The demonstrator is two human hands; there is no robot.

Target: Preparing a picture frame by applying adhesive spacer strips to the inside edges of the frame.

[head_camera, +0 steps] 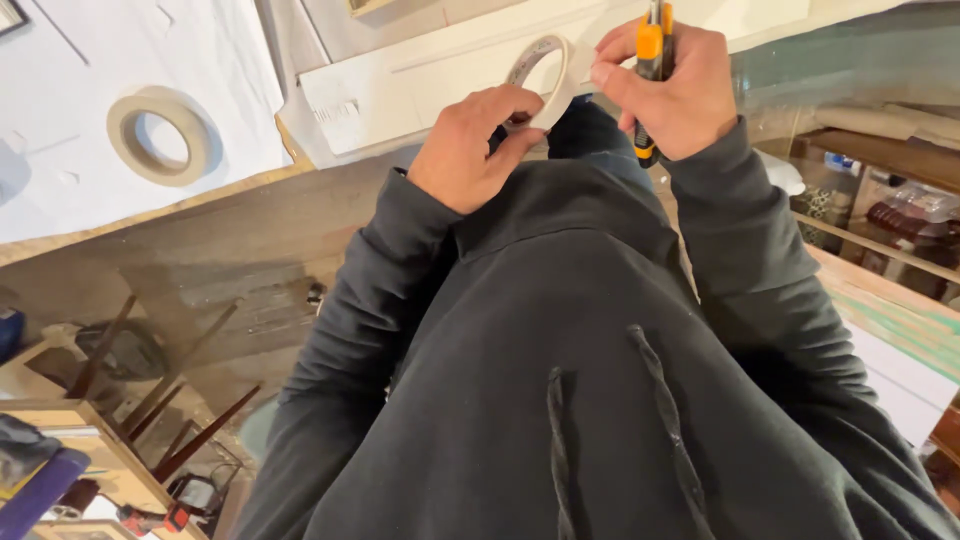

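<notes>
Tape is what both hands meet on in the head view: a roll of masking tape stands on edge, hole facing me, just above the dark hood of the sweatshirt. I see the left hand clasping the roll from below and to the left, thumb and fingers pinched on its lower rim. The right hand comes in from the opposite side; its fist is closed around an orange and black utility knife, while its forefinger and thumb press on the roll's right rim, where I think the loose end sits, though I cannot make out the end itself. The knife's long axis runs nearly straight up and down the picture, just beside the roll and crossing none of it; its tip leaves the top of the frame. So the roll lies between the hands, touching both, and the blade hand is nearer the outer rim. A white board lies beyond them, and a second tape roll lies flat on white sheeting, well apart to the left.
</notes>
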